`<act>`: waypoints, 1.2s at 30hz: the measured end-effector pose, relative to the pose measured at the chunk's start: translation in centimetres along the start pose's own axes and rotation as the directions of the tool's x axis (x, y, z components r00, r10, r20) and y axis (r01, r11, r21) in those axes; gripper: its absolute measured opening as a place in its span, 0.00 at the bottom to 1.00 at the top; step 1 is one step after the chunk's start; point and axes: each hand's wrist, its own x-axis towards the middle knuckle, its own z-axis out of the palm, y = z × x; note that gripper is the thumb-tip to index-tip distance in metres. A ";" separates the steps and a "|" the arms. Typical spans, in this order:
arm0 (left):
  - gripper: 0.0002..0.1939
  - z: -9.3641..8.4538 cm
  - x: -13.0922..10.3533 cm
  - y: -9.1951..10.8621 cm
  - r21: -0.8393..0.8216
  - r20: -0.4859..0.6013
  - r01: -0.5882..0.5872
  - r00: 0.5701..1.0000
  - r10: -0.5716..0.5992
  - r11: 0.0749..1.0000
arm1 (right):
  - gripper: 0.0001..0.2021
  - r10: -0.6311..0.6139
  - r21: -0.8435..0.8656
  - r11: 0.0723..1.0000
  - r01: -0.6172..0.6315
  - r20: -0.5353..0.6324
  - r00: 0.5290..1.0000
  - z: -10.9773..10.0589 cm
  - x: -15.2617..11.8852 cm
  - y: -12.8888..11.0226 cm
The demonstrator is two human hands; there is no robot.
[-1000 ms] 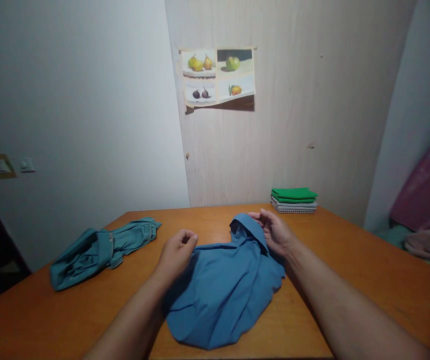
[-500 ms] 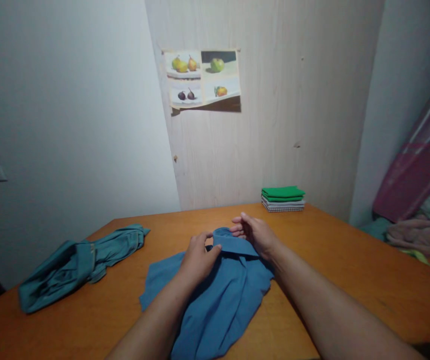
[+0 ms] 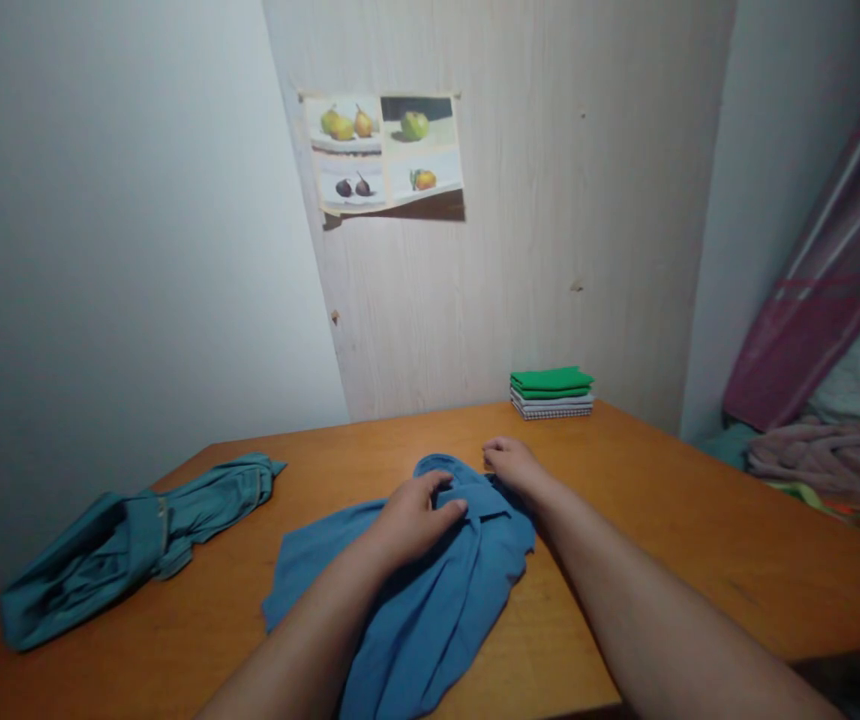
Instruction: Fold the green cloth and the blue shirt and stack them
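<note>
Spread on the table (image 3: pixel 647 470) between two bare hands: a blue garment (image 3: pixel 437 630), creased lengthwise, with a band (image 3: pixel 486 497) across its far end. Lying over the garment, just beside that band: the left hand (image 3: pixel 419 515), thumb and fingers parted, not closed on anything visible. At the garment's far right corner: the right hand (image 3: pixel 512 465), fingers curled inward; impossible to tell whether pinching cloth. Left of the garment, well apart: a teal garment (image 3: pixel 92 560), lying crumpled. Beyond the garment to the right, near the wall (image 3: pixel 520 250): a stack (image 3: pixel 552 395) of folded cloths, green on top. Above and beyond the garment: a fruit poster (image 3: pixel 347 150).

Judged by the pose, a matter of settling the band. Worth doing lightly: press down with the left, then ease the right corner outward, gently enough not to drag the whole garment askew. Better to work crease by crease, from the band toward the near end, than to tug at the middle. Check for a doubled layer beneath the left palm, hidden from view. Thin-looking cloth, likely to slip and wrinkle easily; best moved slowly.
</note>
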 end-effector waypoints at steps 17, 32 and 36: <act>0.09 -10.0 -2.5 -7.2 0.523 -0.107 0.136 0.990 -0.094 0.842 | 0.26 0.006 -0.454 0.886 0.090 0.207 0.978 0.3 -2.0 -0.9; 0.15 -5.7 -0.9 -2.5 0.282 -0.279 0.157 0.957 -0.075 0.947 | 0.02 -0.086 -0.364 0.922 0.129 0.134 0.987 0.3 -3.2 -3.5; 0.16 -4.7 -0.3 -2.5 0.233 -0.202 0.227 0.963 -0.182 0.946 | 0.05 -0.139 -0.139 0.978 0.156 0.125 0.982 0.2 -3.6 -4.9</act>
